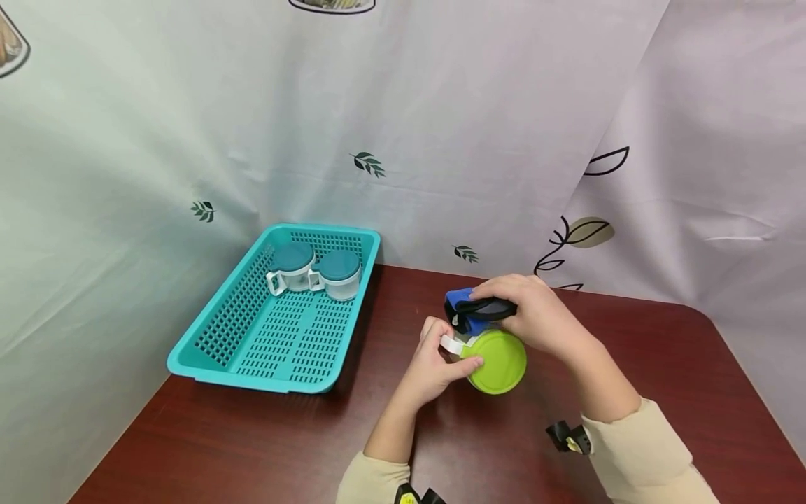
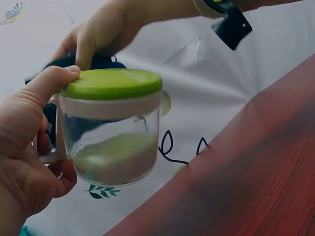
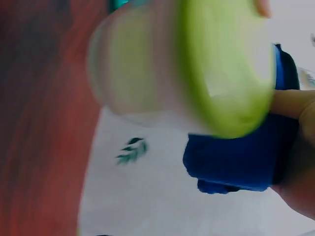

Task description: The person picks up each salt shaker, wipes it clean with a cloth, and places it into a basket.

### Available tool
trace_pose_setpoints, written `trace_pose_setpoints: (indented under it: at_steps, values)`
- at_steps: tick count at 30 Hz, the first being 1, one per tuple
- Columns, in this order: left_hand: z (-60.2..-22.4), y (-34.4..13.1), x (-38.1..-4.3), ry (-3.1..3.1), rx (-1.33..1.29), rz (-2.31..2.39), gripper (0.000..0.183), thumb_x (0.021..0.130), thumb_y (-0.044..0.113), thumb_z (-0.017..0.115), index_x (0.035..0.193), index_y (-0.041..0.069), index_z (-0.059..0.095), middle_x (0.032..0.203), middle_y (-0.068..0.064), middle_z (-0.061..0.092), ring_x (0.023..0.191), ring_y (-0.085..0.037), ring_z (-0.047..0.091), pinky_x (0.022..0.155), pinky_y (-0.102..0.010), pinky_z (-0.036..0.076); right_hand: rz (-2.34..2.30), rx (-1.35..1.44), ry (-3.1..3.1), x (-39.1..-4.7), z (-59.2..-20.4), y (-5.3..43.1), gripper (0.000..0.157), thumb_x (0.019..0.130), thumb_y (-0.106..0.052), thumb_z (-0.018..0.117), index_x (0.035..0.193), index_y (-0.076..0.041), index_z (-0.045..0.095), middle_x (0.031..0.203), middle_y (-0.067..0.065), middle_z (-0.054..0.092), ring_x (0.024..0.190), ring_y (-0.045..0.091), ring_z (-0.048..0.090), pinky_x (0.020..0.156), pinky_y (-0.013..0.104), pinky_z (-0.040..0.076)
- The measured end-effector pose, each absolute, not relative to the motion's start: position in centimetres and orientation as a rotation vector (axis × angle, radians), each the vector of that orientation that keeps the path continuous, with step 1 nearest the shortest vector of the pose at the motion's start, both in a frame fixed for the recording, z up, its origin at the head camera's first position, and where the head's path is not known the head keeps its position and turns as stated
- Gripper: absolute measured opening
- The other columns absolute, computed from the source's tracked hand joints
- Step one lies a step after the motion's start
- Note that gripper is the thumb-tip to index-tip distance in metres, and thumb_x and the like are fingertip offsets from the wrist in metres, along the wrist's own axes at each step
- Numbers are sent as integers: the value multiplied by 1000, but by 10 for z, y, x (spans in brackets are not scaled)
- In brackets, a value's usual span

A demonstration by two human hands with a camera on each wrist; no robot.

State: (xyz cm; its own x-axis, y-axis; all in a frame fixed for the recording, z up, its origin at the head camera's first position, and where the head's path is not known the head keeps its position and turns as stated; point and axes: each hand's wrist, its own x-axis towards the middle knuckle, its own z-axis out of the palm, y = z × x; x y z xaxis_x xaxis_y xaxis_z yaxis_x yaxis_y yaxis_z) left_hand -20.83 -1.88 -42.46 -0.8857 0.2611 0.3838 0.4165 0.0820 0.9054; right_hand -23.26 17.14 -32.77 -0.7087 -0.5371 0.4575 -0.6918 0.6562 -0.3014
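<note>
My left hand (image 1: 434, 367) grips the white handle of a clear seasoning jar (image 2: 113, 142) with a green lid (image 1: 497, 362), its thumb lying on the lid's edge. Pale contents fill the jar's lower part in the left wrist view. With my right hand (image 1: 532, 308) I hold a folded blue cloth (image 1: 462, 308) with black edging, right at the jar's far side. In the right wrist view the blurred jar (image 3: 133, 69) overlaps the cloth (image 3: 236, 160), and the thumb presses on the cloth.
A turquoise plastic basket (image 1: 264, 383) stands at the left of the dark red table (image 1: 302, 441). Inside, near its back end, are two clear jars with teal lids (image 1: 292, 256) and white handles. A pale printed curtain (image 1: 428, 126) hangs behind the table.
</note>
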Motion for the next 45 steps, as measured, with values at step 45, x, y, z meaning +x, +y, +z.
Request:
trace_pose_setpoints:
  at_steps: [45]
  values:
    - [-422,-38,-215,-1606,-540,-2588,41,70,-3,77,87,1,40,87,-6,43,78,-11,50,63,-17,45,614,685,-2557,-212,-313,163,38,72,-2,75,105,-15,63,100,1,64,89,24,59,75,46,46]
